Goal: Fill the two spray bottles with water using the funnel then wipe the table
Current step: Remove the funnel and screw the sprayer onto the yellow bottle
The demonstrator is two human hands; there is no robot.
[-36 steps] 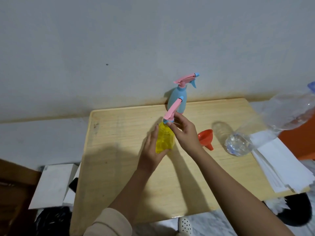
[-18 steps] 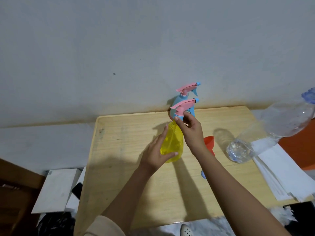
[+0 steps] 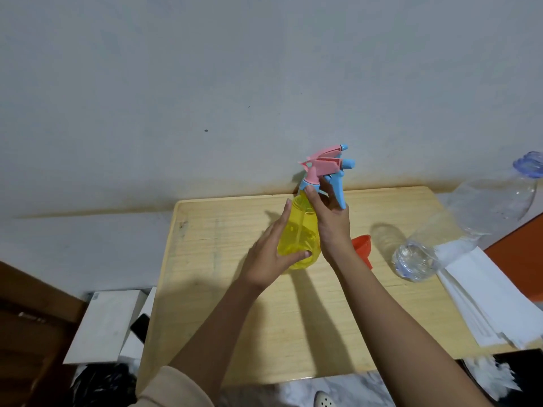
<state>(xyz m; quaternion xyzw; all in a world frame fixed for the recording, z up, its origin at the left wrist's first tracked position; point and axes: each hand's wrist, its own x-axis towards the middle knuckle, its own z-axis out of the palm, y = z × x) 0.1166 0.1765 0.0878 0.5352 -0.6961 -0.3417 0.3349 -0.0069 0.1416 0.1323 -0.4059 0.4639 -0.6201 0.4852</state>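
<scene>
A yellow spray bottle (image 3: 296,233) stands upright on the wooden table (image 3: 223,292). My left hand (image 3: 271,255) holds its body, thumb in front and fingers along its left side. My right hand (image 3: 330,218) grips the neck just under the pink and blue spray head (image 3: 321,167). The blue spray bottle stands right behind it, almost all hidden; only its pink and blue nozzle (image 3: 338,148) shows. An orange funnel (image 3: 363,248) lies on its side to the right of my right wrist.
A large clear water bottle (image 3: 458,230) with a blue cap stands tilted at the table's right side. White paper sheets (image 3: 482,298) lie along the right edge. White boxes (image 3: 102,324) sit left of the table. The wall runs behind it.
The spray head has turned from pointing toward me to pointing right and now sits straight on the yellow bottle. My right hand moved up to the neck. The view shifted lower.
</scene>
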